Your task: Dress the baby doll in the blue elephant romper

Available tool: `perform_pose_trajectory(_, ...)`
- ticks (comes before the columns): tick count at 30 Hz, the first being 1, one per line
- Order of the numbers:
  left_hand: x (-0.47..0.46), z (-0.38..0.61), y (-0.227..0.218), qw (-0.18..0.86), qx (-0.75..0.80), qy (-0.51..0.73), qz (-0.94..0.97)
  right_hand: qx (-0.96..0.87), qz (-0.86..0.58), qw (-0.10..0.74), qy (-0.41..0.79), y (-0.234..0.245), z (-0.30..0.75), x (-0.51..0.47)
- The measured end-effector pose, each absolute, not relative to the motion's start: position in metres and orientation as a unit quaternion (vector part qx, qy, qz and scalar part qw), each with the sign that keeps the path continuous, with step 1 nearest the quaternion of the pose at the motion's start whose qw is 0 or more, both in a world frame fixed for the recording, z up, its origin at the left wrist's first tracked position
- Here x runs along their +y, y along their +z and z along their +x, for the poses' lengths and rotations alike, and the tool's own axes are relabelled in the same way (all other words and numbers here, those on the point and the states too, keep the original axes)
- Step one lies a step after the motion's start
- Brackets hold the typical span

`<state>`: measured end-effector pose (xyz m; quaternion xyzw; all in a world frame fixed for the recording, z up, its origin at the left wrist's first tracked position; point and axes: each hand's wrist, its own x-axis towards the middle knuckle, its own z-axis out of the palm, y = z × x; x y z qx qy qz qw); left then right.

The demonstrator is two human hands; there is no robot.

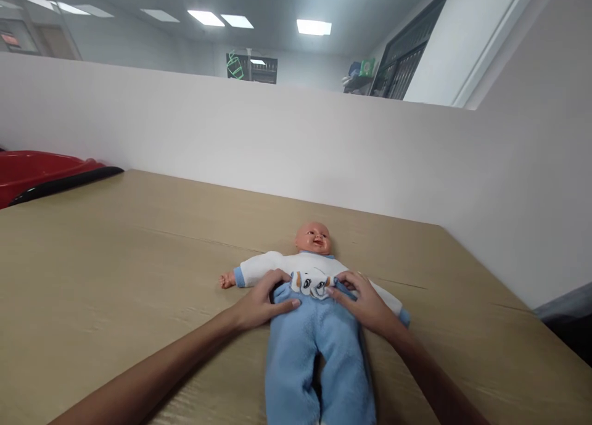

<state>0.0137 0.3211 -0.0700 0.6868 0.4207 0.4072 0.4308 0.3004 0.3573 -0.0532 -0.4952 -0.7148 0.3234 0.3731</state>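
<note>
A baby doll (314, 235) lies on its back on the table, head toward the wall and arms spread. It wears a white top (268, 266) with blue cuffs and fuzzy light-blue pants (296, 345). A cartoon face with dark eyes shows on the top's belly, just above the waistband. My left hand (261, 301) grips the waistband on the left side, thumb across the front of the pants. On the other side, my right hand (367, 301) has its fingers curled at the waistband, thumb near the cartoon face. The pants' lower ends run out of view.
The wooden-looking tabletop (139, 258) meets a white wall (231, 135) at the back, with a wide glass window (185, 42) above. A red plastic object with a black rim (41, 169) is at the far left. Something dark and grey (568, 314) is beyond the right edge.
</note>
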Motion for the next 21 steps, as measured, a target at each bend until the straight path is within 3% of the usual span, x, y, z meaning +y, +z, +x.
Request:
perform_pose_trajectory(4,0.321,0.011,-0.074,0.474,0.401,0.412,0.667,-0.698,-0.435,0.359,0.442,-0.041,0.291,0.368)
perform_pose_trajectory(10,0.328,0.015,-0.081,0.571,0.359,0.469,0.57,-0.672,-0.459,0.357,0.458,-0.049,0.282,0.38)
perform_pose_trajectory(12,0.327,0.018,-0.084,0.589,0.35,0.493,0.536,-0.669,-0.488,0.364,0.428,-0.049,0.279,0.384)
perform_pose_trajectory(17,0.32,0.027,-0.09,0.55,0.355,0.575,0.491,-0.735,-0.49,0.416,0.216,-0.021,0.252,0.381)
perform_pose_trajectory(19,0.316,0.031,-0.091,0.51,0.369,0.612,0.479,-0.779,-0.433,0.398,0.219,-0.004,0.232,0.383)
perform_pose_trajectory(21,0.312,0.034,-0.092,0.466,0.395,0.641,0.465,-0.839,-0.37,0.329,0.225,0.008,0.208,0.393)
